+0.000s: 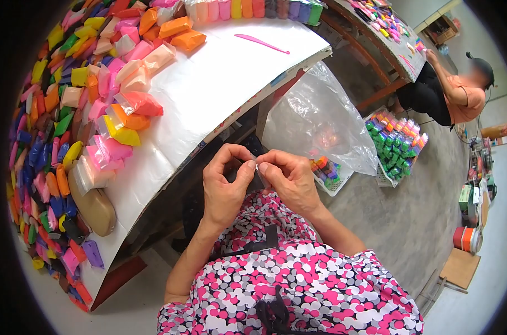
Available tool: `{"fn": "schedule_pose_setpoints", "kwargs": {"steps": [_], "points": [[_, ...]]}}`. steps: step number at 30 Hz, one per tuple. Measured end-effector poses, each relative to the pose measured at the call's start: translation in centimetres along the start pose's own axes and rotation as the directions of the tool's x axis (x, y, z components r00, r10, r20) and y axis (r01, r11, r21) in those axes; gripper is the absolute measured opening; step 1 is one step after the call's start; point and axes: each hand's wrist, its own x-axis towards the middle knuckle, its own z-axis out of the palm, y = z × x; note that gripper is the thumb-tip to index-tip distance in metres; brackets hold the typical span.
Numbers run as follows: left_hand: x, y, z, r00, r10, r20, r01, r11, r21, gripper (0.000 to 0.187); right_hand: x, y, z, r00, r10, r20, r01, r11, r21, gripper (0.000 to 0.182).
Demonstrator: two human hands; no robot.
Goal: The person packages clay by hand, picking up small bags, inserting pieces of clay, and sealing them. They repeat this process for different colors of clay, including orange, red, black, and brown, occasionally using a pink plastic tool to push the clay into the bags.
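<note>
Crowding the white table (208, 72) beside the hands (226, 181) (292, 181): heaped colourful packets (63, 124).

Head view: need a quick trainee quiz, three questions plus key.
1. Fill in: The left hand and right hand come together at their ____.
2. The pink stick lies: A) in a basket, B) on the white table, C) on the floor.
3. True or false: The packets heaped on the white table are all one colour.

Key: 1. fingertips; 2. B; 3. false.
</note>
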Motion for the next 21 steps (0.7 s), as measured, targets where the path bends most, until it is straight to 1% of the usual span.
{"fn": "schedule_pose_setpoints", "kwargs": {"steps": [4, 7, 9, 10, 11, 12, 13, 14, 17, 18, 19, 21], "points": [[0.0, 0.1, 0.1, 1.0, 0.023, 0.003, -0.023, 1.0, 0.004, 0.006, 0.2, 0.1, -0.2, 1.0, -0.002, -0.004, 0.002, 1.0, -0.006, 0.019], [0.3, 0.2, 0.1, 0.996, 0.09, 0.015, -0.09, 0.996, 0.011, 0.006, 0.3, -0.6, -0.7, 0.996, 0.052, 0.069, -0.057, 0.996, 0.07, 0.017], [1.0, 0.8, -0.1, 0.987, 0.153, 0.042, -0.154, 0.988, 0.025, 0.007, 0.6, -1.7, -0.7, 0.997, -0.066, 0.038, 0.069, 0.995, -0.069, 0.012], [1.6, 1.4, -0.1, 0.966, 0.256, 0.024, -0.257, 0.961, 0.105, 0.008, 0.9, -2.3, -0.7, 0.991, -0.133, 0.027, 0.135, 0.981, -0.141, 0.009], [2.2, 2.3, 0.1, 0.933, 0.36, 0.014, -0.356, 0.916, 0.185, 0.009, 1.4, -2.7, -0.7, 0.935, -0.355, 0.002, 0.34, 0.893, -0.296, 0.007], [2.7, 3.3, 0.2, 0.887, 0.462, 0.01, -0.448, 0.854, 0.263, 0.011, 2.1, -3.0, -0.4, 0.828, -0.561, 0.011, 0.506, 0.739, -0.445, 0.006], [3.1, 4.2, 0.3, 0.886, 0.464, -0.001, -0.444, 0.847, 0.294, 0.01, 2.8, -3.5, -0.2, 0.678, -0.733, 0.055, 0.621, 0.53, -0.578, 0.006], [3.4, 5.1, 0.4, 0.884, 0.467, -0.013, -0.439, 0.838, 0.325, 0.01, 3.4, -4.1, 0.1, 0.588, -0.804, 0.085, 0.649, 0.406, -0.644, 0.012], [3.6, 7.7, 0.5, 0.872, 0.485, -0.07, -0.41, 0.801, 0.436, 0.01, 5.3, -5.3, 0.8, 0.404, -0.908, 0.11, 0.663, 0.208, -0.719, 0.014], [3.4, 8.3, 0.6, 0.874, 0.476, -0.099, -0.385, 0.801, 0.457, 0.011, 5.3, -5.6, 0.9, 0.412, -0.902, 0.133, 0.636, 0.18, -0.75, 0.016], [3.1, 8.7, 0.8, 0.876, 0.465, -0.128, -0.357, 0.803, 0.477, 0.012, 5.1, -6.0, 1.0, 0.392, -0.908, 0.151, 0.635, 0.148, -0.759, 0.017], [2.1, 9.1, 1.0, 0.862, 0.495, -0.109, -0.367, 0.758, 0.54, 0.013, 4.1, -7.0, 1.0, 0.36, -0.915, 0.184, 0.626, 0.091, -0.774, 0.018]]}}
